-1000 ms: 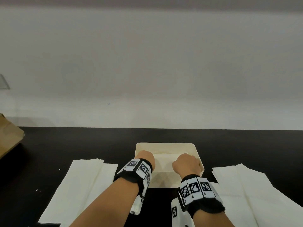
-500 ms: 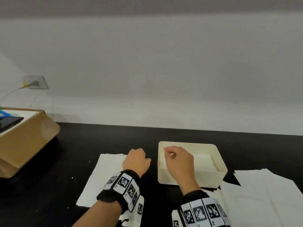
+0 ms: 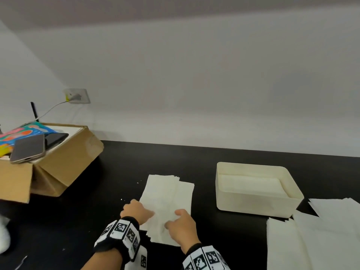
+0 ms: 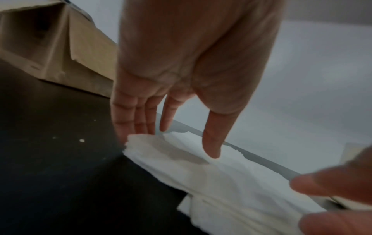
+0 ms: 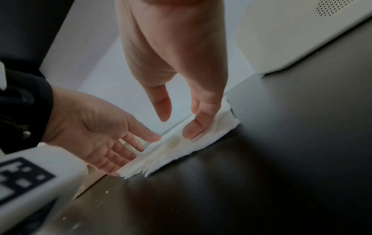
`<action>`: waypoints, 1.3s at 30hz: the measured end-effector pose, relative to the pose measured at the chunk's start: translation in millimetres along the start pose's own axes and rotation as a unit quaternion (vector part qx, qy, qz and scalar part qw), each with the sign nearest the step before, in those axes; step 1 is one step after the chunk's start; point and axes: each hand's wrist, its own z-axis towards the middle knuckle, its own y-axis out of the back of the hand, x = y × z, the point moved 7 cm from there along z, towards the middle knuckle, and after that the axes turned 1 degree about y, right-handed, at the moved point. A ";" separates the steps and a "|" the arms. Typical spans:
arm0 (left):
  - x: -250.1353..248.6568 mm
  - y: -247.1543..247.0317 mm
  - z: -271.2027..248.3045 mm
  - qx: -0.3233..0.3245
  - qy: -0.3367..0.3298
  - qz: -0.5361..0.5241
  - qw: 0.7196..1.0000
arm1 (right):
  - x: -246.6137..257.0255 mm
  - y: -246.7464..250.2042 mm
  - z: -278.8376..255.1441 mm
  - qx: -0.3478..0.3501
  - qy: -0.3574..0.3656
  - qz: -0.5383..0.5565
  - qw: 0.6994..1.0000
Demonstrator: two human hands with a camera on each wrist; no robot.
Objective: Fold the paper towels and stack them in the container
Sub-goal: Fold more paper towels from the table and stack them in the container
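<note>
Both hands, left [image 3: 136, 211] and right [image 3: 180, 224], reach forward, fingers relaxed.

A black tabletop [image 3: 175, 158] is seen against a white wall [image 3: 194, 75]. An open cardboard box [image 3: 64, 160] is placed at far left, tilted. A phone [image 3: 28, 148] is laid on a colourful package [image 3: 29, 131] atop it. A cable is plugged into a wall socket [image 3: 77, 95].

White paper towels [image 3: 167, 193], cream container [image 3: 255, 203], black table [image 3: 155, 158], brown cardboard box [image 3: 66, 158].
</note>
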 end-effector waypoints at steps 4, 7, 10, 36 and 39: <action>2.6 -6.2 0.4 0.030 -0.005 -0.041 0.999 | 0.7 -12.5 6.2 -0.001 -0.032 0.059 0.998; 3.3 -12.8 -1.3 0.058 -0.021 -0.043 0.997 | -0.6 -14.9 8.1 -0.020 -0.032 0.055 0.998; 2.8 -17.3 -3.5 0.077 -0.043 -0.036 0.995 | 0.1 -13.4 6.4 -0.034 -0.045 0.042 0.998; -45.7 -16.4 -88.7 0.147 -0.237 -0.392 0.877 | -16.5 167.0 -76.2 -0.067 0.183 0.163 0.967; -63.9 -29.5 -115.3 0.172 -0.260 -0.413 0.856 | -38.0 193.0 -87.5 -0.087 0.169 0.212 0.959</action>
